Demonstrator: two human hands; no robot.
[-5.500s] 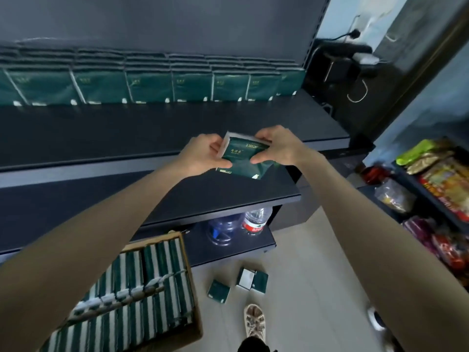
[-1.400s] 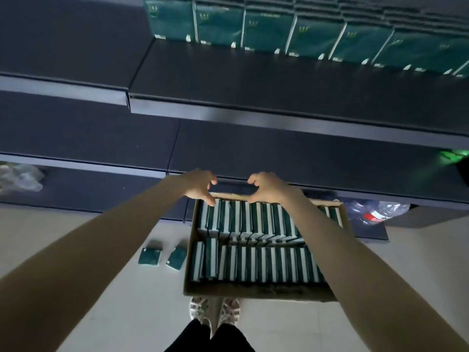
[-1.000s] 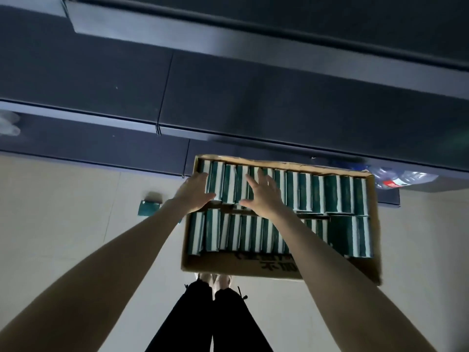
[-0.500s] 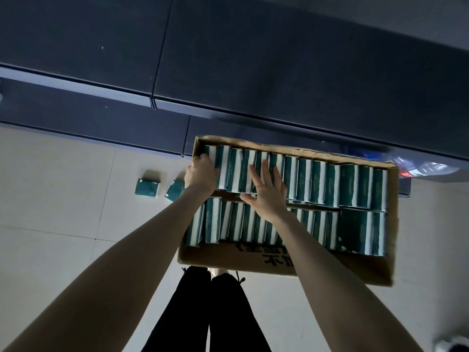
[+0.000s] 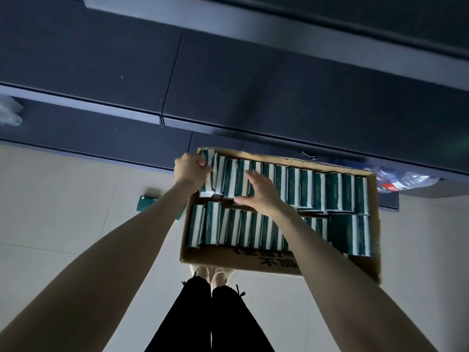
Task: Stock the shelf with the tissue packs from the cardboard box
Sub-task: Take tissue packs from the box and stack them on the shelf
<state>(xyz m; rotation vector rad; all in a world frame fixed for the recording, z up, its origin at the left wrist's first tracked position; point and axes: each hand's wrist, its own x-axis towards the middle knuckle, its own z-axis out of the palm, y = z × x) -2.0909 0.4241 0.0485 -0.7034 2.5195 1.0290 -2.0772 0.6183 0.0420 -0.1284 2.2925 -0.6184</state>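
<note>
While cardboard box holds two rows of tissue packs | left hand grips one | right hand flat

floor: pale tiles | box: on floor, centre-right, far edge at bottom shelf | loose pack: flat on floor, just left of box | shoes: on floor, near side of box | bottom shelf: bottle right, plastic bag far left
</note>
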